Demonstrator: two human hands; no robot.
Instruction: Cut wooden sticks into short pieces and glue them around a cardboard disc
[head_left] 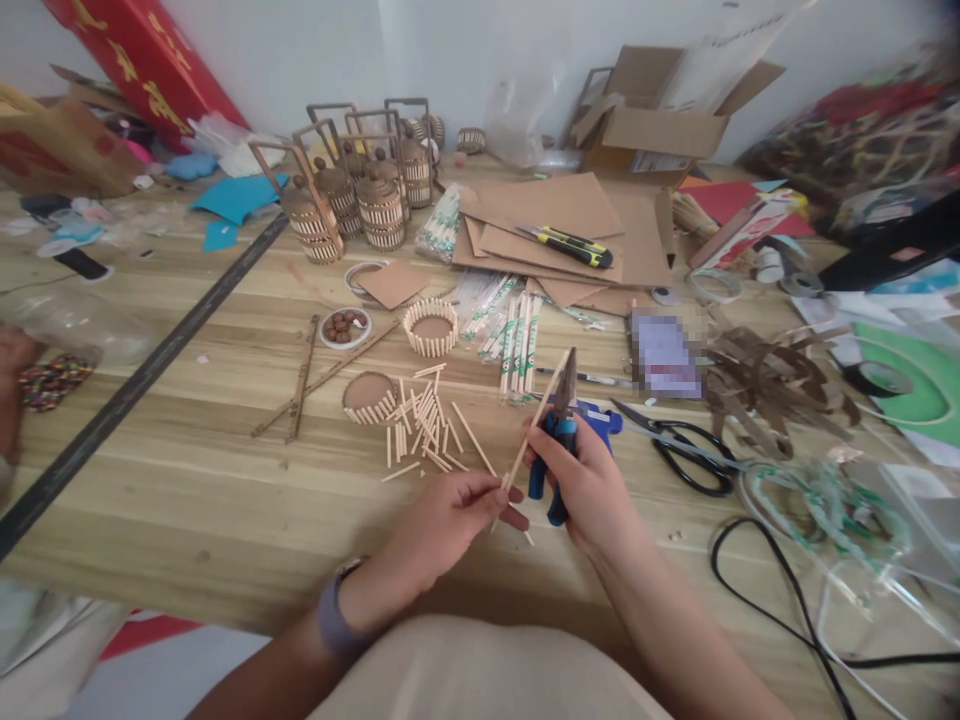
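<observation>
My right hand is wrapped round blue-handled pliers, their jaws pointing away from me. A long thin wooden stick runs slanting beside the jaws, against the right thumb. At its lower end my left hand pinches the stick between thumb and fingers; whether a second short piece is there I cannot tell. Just beyond lie cut stick pieces in a loose pile. Two round cardboard bases ringed with upright stick pieces, a nearer ring and a farther ring, stand behind the pile.
Wrapped chopsticks lie ahead, below cardboard sheets bearing a utility knife. Black scissors, a phone and a black cable are to the right. Small lidded stick baskets stand at back left, near a dish of brown beads.
</observation>
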